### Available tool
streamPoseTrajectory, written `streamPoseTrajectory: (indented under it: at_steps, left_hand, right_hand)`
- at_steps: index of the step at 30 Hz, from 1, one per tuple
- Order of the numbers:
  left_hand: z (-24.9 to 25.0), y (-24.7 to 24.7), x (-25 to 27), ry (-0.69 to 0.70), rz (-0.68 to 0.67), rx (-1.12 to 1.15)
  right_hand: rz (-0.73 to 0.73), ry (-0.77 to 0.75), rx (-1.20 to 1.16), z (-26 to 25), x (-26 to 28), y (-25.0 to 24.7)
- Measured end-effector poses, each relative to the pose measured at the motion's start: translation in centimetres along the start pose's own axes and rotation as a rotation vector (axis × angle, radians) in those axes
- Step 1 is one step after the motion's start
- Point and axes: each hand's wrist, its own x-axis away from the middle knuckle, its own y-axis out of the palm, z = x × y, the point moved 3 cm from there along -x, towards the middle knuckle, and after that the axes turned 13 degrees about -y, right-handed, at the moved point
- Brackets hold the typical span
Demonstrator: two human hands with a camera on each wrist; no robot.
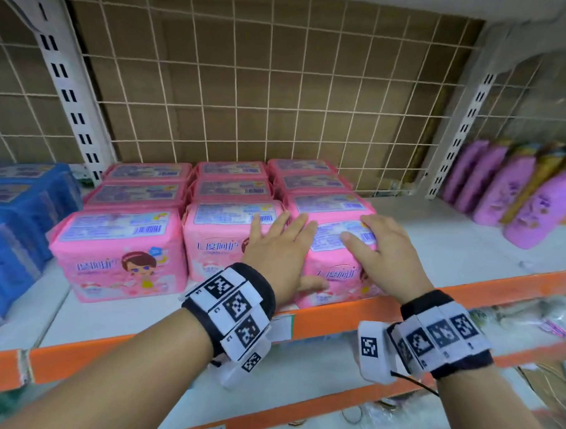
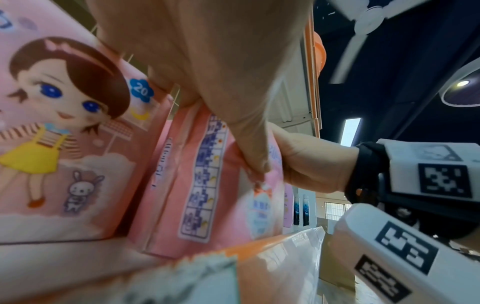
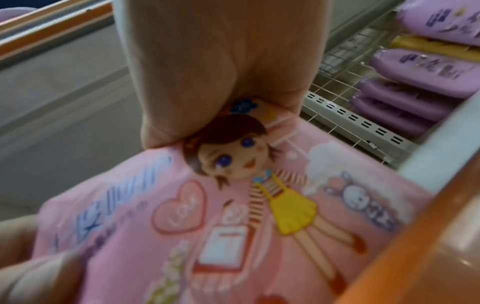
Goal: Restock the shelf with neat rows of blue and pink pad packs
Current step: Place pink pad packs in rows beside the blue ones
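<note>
Holding one pink pack at lower centre on the shelf front edge: left hand and right hand both grasping it; pink rows behind, blue packs far left.

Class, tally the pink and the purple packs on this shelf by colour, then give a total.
Pink packs: 10, including the held pack between left hand and right hand
Purple packs: 4
Total: 14
</note>
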Motion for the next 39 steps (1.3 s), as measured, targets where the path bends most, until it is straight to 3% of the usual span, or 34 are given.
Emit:
streamPoseTrajectory:
  at_steps: [3, 8, 13, 17, 22, 24, 28, 33, 37, 39]
  left_hand:
    - [0.1, 0.3, 0.0, -0.018, 0.042, 0.019]
    - [-0.6, -0.1, 0.7, 0.057, 0.019, 0.087]
    - [-4.7, -2.1, 3.8, 0.024, 0.138, 0.156]
    - [-13.8, -3.8, 8.9, -0.187, 0.19, 0.092]
    - [-28.9, -7.1, 16.8, -0.553, 0.241, 0.016]
    - [-33.8, -8.0, 18.8, -0.646, 0.197, 0.016]
    - [-39.5, -8.1, 20.1, -0.54, 0.008, 0.0]
    - [-42.4, -7.9, 19.2, -0.378, -0.104, -0.038]
    - [-42.3, -7.5, 18.9, -0.316, -0.081, -0.056]
    - [-42.5, -7.4, 18.9, -0.306, -0.075, -0.047]
  right_hand:
    - [0.005, -0.045, 0.053, -0.4, 0.1, -0.1]
    - [-0.052, -0.086, 0.352, -3.6, 1.3, 0.2]
    - [0.007, -0.303, 0.131, -11.5, 1.3, 1.8]
    - [-0.005, -0.421, -0.089, -18.4, 1.2, 5.7]
    - [-0.219, -0.563, -0.304, -29.0, 1.2, 13.3]
    - [-0.294, -0.598, -0.296, -33.0, 0.9, 16.2]
    - [-0.496, -0.62, -0.133, -39.0, -1.0, 19.5]
    - [-0.519, -0.587, -0.08, -44.2, -8.6, 18.1]
    - [-0.97, -0.543, 0.232, -47.2, -13.6, 20.4]
    - [-1.067, -0.472, 0.277, -47.8, -16.1, 21.5]
